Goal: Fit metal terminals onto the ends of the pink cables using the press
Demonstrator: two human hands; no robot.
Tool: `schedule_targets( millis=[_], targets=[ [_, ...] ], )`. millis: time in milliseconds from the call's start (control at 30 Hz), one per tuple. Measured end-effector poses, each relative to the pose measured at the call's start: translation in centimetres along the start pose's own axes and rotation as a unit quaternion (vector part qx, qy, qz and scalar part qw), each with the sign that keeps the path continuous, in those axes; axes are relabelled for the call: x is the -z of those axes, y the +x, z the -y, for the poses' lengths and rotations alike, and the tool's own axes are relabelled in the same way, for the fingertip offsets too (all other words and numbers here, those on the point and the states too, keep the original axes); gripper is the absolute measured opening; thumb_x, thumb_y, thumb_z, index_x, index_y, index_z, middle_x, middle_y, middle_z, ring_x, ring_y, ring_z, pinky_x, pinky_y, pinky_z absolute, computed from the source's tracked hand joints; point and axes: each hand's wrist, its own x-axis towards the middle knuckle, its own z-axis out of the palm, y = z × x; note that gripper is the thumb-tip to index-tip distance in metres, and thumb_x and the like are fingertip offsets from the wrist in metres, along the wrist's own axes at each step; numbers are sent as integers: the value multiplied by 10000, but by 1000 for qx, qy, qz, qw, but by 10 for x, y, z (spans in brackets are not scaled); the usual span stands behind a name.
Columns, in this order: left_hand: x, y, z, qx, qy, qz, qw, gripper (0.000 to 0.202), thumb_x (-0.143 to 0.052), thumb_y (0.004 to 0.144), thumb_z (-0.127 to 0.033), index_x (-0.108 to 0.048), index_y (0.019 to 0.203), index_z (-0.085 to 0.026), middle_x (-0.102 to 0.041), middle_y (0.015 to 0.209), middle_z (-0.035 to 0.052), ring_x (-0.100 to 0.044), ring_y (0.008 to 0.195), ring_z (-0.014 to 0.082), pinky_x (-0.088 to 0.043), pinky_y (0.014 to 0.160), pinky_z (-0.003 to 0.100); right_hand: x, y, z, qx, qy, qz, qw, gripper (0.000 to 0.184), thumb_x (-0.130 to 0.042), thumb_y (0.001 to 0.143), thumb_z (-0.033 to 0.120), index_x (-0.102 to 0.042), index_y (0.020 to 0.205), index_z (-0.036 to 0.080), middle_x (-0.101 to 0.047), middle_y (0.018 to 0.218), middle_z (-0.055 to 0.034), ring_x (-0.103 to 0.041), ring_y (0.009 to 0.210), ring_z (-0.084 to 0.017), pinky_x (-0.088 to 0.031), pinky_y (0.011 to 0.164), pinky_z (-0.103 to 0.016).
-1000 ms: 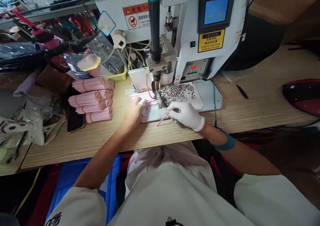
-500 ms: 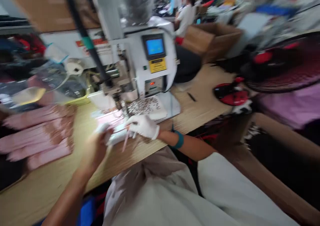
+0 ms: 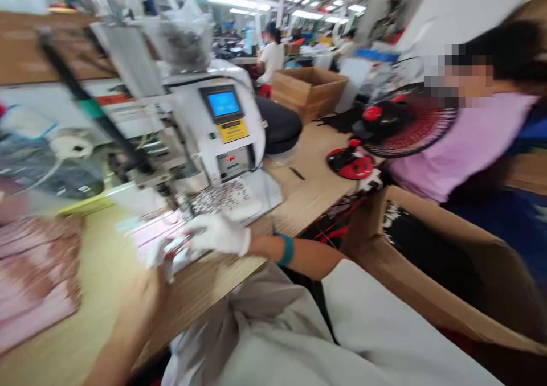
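Observation:
My right hand (image 3: 220,235), in a white glove, is at the front of a white machine (image 3: 252,130) with a small blue screen. Its fingers are closed in a pinch; what they hold is too blurred to make out. Close to its left is my left hand (image 3: 156,269), with white covering on the fingertips. Its fingers are bent together and smeared, and what is between them cannot be made out. Just behind both hands, a lit pinkish patch (image 3: 151,232) shows under the machine's head (image 3: 168,189). Many small shiny pieces (image 3: 222,198) lie on the machine's white plate.
Pink lace-edged pieces (image 3: 38,278) are stacked on the table at left. A red and black fan (image 3: 401,118) stands at right, near a person in a pink top (image 3: 453,141). An open carton (image 3: 482,323) with dark contents sits right of my lap; another carton (image 3: 310,93) is behind.
The view has swung right and up, bringing the person in pink into sight. My hands have drawn closer together; the pink strip that hung from my right hand no longer shows.

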Motion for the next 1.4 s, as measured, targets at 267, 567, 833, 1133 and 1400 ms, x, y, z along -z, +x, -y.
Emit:
schedule_targets(
  millis=[267,567,833,1133,1400],
  targets=[
    [13,20,32,-2,25,73,997,356,-377,1001,-358,-659,1058,-148,-615,1002,124,-539,954,247,-438,829,360,66,44,1,42,-365,-4,930,190,-610,842,119,-773,933,156,-760,967,-73,-688,935,-241,-499,871,-354],
    [1,60,37,21,-40,63,997,214,-514,894,-204,-717,926,-144,-656,965,116,-545,892,241,-435,816,364,44,74,-8,13,-476,102,874,217,-598,832,114,-784,933,160,-749,982,-72,-665,928,-236,-490,847,-334],
    [6,65,39,48,-107,70,991,174,-564,852,-219,-721,900,-162,-696,879,76,-569,816,219,-429,760,341,69,64,4,3,-453,45,890,181,-621,797,108,-776,856,183,-744,920,-41,-668,865,-233,-478,771,-336],
    [5,39,47,-55,-83,35,994,338,-645,870,-447,-700,1061,-174,-633,1023,103,-514,946,253,-403,805,357,66,54,1,8,-423,172,890,180,-669,789,149,-769,926,207,-744,959,-18,-660,914,-227,-468,795,-328],
    [-22,44,20,-27,-86,-11,996,244,-526,951,-345,-707,973,-183,-627,986,93,-514,922,223,-402,809,351,84,63,-10,-8,-436,65,898,181,-603,819,158,-767,870,216,-745,933,-25,-656,892,-227,-469,767,-335]
  ],
)
